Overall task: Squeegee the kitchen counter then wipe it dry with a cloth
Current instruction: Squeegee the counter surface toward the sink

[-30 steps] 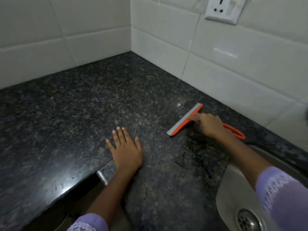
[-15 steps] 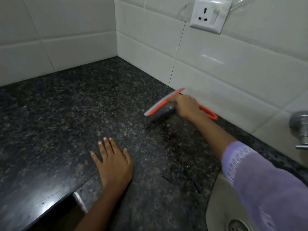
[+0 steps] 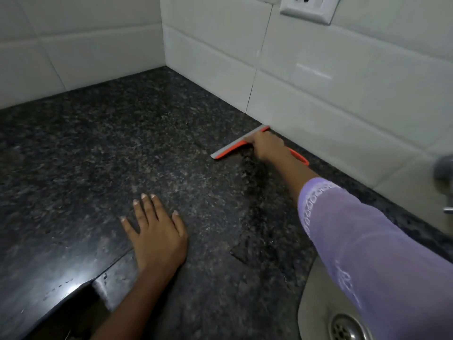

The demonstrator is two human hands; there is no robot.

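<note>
One squeegee [image 3: 234, 147], two hands.

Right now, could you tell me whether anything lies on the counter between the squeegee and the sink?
Nothing visible does. The right hand grips the squeegee by the wall, and only bare counter runs back to the sink. The left hand rests flat, off to the side.

A home kitchen: a dark speckled granite bench [image 3: 122, 148] fills the frame, glossy white wall tiles [image 3: 318, 82] behind it, a white wall socket [image 3: 307, 7] upper right, a steel sink [image 3: 316, 303] lower right.
</note>
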